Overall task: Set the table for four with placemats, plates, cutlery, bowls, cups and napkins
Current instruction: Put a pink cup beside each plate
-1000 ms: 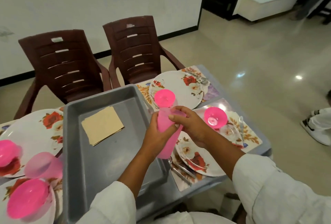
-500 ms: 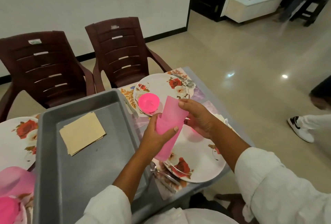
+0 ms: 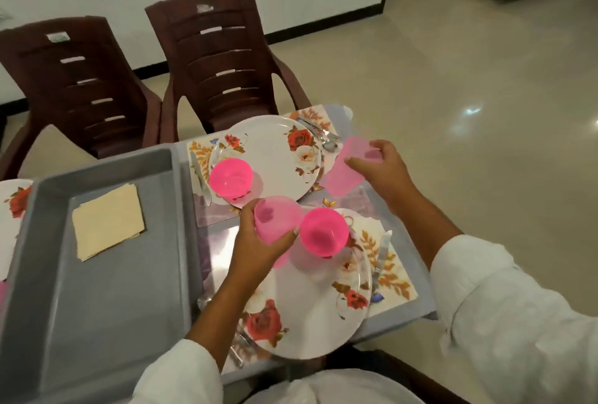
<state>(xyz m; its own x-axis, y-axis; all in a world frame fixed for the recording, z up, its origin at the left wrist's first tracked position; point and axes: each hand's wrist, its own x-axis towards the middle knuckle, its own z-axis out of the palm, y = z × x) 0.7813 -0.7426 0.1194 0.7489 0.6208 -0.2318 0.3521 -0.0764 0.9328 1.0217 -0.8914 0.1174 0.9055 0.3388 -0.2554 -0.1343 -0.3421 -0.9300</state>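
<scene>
Since half a second ago the stacked cups have come apart: my left hand [image 3: 255,251] now has its fingers wrapped round one translucent pink cup [image 3: 276,219], mouth up, at the near plate's [image 3: 307,313] 11 o'clock. My right hand [image 3: 385,170] pinches the second cup [image 3: 346,170], equally pale and tilted sideways, at the far plate's [image 3: 275,141] 3 o'clock.
</scene>
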